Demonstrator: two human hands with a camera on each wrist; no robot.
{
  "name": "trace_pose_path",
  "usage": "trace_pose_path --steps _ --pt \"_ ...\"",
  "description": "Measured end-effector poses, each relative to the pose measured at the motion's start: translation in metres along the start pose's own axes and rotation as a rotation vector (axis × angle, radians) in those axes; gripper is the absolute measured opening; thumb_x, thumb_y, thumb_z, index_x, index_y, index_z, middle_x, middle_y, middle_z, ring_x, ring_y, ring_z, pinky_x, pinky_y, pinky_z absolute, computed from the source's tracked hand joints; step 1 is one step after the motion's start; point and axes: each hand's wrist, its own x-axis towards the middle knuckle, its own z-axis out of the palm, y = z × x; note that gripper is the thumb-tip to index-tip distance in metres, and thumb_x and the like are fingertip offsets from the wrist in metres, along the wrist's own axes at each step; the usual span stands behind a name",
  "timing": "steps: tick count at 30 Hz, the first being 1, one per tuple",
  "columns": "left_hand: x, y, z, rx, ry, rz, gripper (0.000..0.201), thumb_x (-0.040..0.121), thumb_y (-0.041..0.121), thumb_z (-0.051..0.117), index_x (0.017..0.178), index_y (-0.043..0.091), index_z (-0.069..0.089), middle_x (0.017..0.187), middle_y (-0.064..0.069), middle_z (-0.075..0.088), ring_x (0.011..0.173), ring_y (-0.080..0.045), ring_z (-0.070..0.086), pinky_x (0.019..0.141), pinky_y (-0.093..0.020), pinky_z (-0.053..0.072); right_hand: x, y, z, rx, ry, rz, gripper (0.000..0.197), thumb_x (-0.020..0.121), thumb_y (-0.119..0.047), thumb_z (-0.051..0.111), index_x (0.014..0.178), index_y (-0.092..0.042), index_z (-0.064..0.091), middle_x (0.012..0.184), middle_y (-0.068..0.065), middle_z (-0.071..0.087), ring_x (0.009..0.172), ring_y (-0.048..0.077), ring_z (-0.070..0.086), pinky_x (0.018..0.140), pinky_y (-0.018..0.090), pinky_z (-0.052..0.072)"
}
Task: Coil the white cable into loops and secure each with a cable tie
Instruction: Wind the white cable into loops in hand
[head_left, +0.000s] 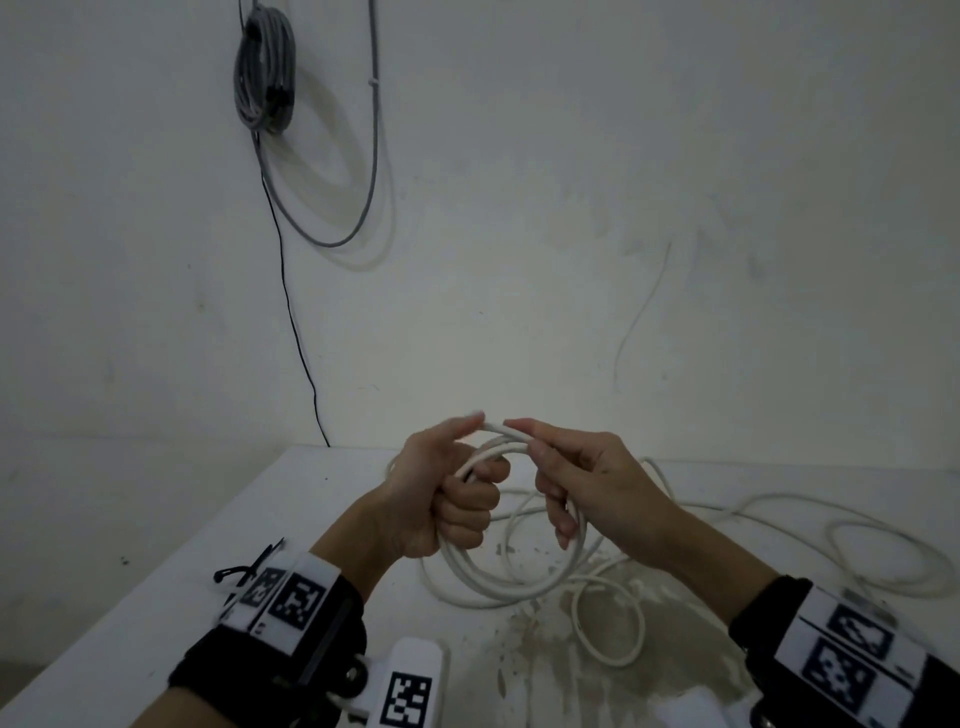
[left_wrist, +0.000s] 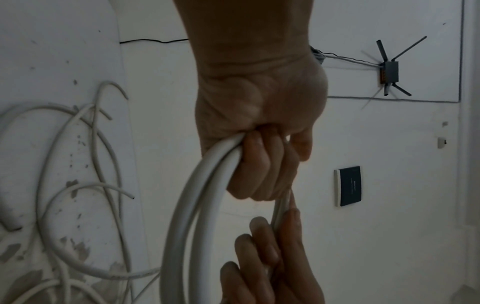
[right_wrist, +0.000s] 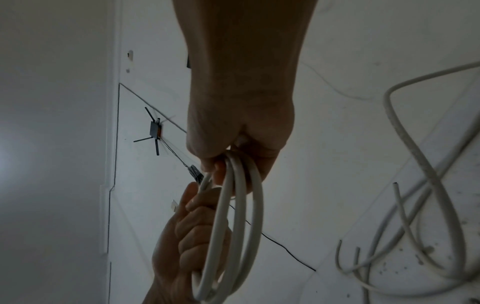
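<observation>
My left hand (head_left: 447, 493) is closed in a fist around the left side of the white cable (head_left: 511, 582), the curled fingers wrapped over several strands of the coil while the thumb stretches forward along its top. My right hand (head_left: 587, 483) meets it from 3 o'clock: forefinger and thumb pinch the strands at the top of the coil, almost touching my left thumb tip, and the other fingers hook down through the ring on its right side. The coil is held up between both hands above the desk (head_left: 166, 613), about three turns lying side by side in the right wrist view. The rest of the cable lies loose on the desk, sprawling in wide loops toward 3 o'clock and in a smaller loop (head_left: 608, 623) at 5 o'clock from the coil. At 8 o'clock from my left hand, half hidden by the wrist strap, lie some thin black strips (head_left: 244, 569), probably cable ties, though the view is too dim to be sure. On the wall at 11 o'clock hangs a bundle of grey cable (head_left: 265, 73), and a thin black wire (head_left: 291, 312) runs down from it to the back edge of the desk.
</observation>
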Motion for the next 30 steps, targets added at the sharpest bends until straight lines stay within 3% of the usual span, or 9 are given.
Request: trace_pose_path --steps 2,4,7,9,14,19,22,27,30 --pt "0.002 -0.001 -0.006 -0.113 -0.141 -0.016 0.064 0.079 0.072 0.027 0.065 0.012 0.046 0.046 0.008 0.019 0.036 -0.007 0.014 0.036 -0.015 0.019 -0.002 0.000 -0.001 0.071 -0.021 0.011 0.024 0.087 -0.022 0.053 0.106 -0.026 0.068 0.055 -0.001 0.038 0.037 0.015 0.042 0.042 0.026 0.046" --pt "0.003 -0.001 -0.007 -0.138 -0.181 -0.024 0.071 0.074 0.077 0.024 0.066 0.011 0.049 0.046 0.008 0.020 0.035 -0.007 0.015 0.037 -0.015 0.020 -0.002 0.002 -0.003 0.125 -0.022 0.026 0.025 0.085 -0.021 0.053 0.105 -0.020 0.069 0.055 0.000 0.037 0.037 0.015 0.039 0.042 0.026 0.045" --pt "0.004 -0.002 0.002 0.010 -0.059 -0.035 0.047 0.080 0.057 0.043 0.056 0.016 0.047 0.043 0.009 0.015 0.034 -0.007 0.010 0.033 -0.013 0.018 -0.003 0.002 -0.007 0.088 -0.026 0.046 0.023 0.092 -0.013 0.049 0.106 -0.014 0.068 0.054 0.001 0.036 0.037 0.015 0.039 0.042 0.026 0.044" --pt "0.003 -0.003 0.006 0.081 0.019 -0.007 0.039 0.084 0.042 0.047 0.054 0.018 0.046 0.044 0.009 0.013 0.035 -0.008 0.008 0.031 -0.013 0.019 -0.004 0.001 -0.008 0.024 -0.018 0.059 0.024 0.095 -0.011 0.046 0.107 -0.014 0.067 0.055 0.002 0.037 0.037 0.015 0.040 0.042 0.026 0.045" --pt "0.005 -0.004 0.014 0.199 0.156 0.025 0.039 0.089 0.040 0.036 0.058 0.017 0.039 0.038 0.011 0.022 0.039 -0.008 0.005 0.032 -0.013 0.015 -0.005 0.003 -0.005 -0.328 0.009 -0.003 0.032 0.097 -0.018 0.047 0.127 -0.024 0.055 0.069 0.005 0.057 0.044 0.012 0.048 0.047 0.024 0.046" --pt "0.006 -0.006 0.014 0.358 0.173 0.016 0.042 0.096 0.041 0.028 0.064 0.016 0.037 0.040 0.011 0.023 0.037 -0.006 0.008 0.035 -0.014 0.015 -0.012 0.004 -0.002 -0.499 0.012 -0.125 0.030 0.096 -0.014 0.048 0.103 -0.042 0.057 0.045 -0.017 0.052 0.037 0.011 0.044 0.040 0.024 0.043" --pt "0.008 -0.010 0.016 0.554 0.237 0.021 0.043 0.099 0.039 0.029 0.064 0.015 0.039 0.043 0.009 0.022 0.036 -0.005 0.015 0.037 -0.014 0.017 -0.014 0.001 0.000 -0.521 -0.025 -0.004 0.013 0.098 -0.020 0.044 0.098 -0.019 0.057 0.050 -0.019 0.057 0.037 0.008 0.048 0.039 0.025 0.046" --pt "0.014 -0.017 0.024 0.750 0.346 0.110 0.046 0.099 0.036 0.032 0.059 0.014 0.042 0.046 0.003 0.023 0.038 -0.008 0.017 0.038 -0.014 0.017 -0.011 0.006 0.005 -0.492 0.079 0.113 0.047 0.096 -0.044 0.038 0.074 -0.008 0.057 0.045 0.003 0.044 0.031 0.018 0.048 0.040 0.042 0.048" --pt "0.014 -0.017 0.020 0.829 0.358 0.109 0.049 0.100 0.036 0.031 0.060 0.012 0.046 0.044 0.004 0.027 0.038 -0.009 0.019 0.039 -0.016 0.018 -0.011 0.012 0.006 -0.269 0.068 0.233 0.056 0.095 -0.049 0.036 0.073 -0.001 0.056 0.041 0.002 0.035 0.030 0.014 0.036 0.037 0.027 0.042"
